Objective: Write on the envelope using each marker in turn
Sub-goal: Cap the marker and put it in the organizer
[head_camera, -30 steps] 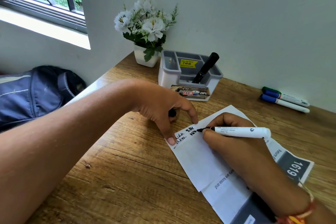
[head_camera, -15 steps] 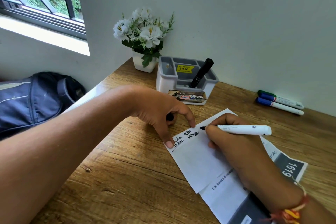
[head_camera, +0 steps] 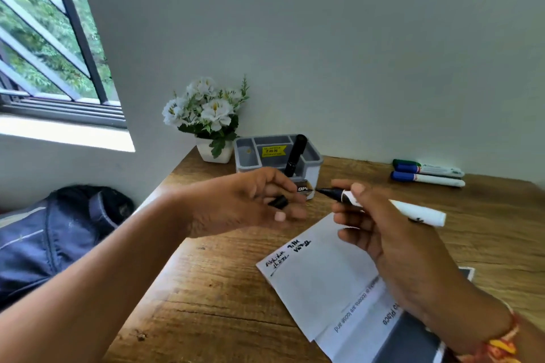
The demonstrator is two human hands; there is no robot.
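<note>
A white envelope (head_camera: 318, 271) lies on the wooden desk (head_camera: 212, 298) with two short lines of black writing near its far left corner. My right hand (head_camera: 380, 233) grips a white marker (head_camera: 418, 211) above the envelope, its black tip pointing left. My left hand (head_camera: 250, 203) hovers just left of that tip and holds the black cap (head_camera: 278, 202) in its curled fingers. A black marker (head_camera: 295, 155) stands in the grey organiser (head_camera: 312, 162). A green marker (head_camera: 424, 166) and a blue marker (head_camera: 427, 179) lie at the back right.
A white pot of white flowers (head_camera: 206, 118) stands in the desk's far left corner beside the organiser. A dark blue backpack (head_camera: 50, 239) sits left of the desk. The wall runs right behind the desk, and a window (head_camera: 47, 38) is at upper left.
Both hands have lifted off the envelope. The marker tip left the paper and now faces the cap in my left hand. The camera has tilted up.
</note>
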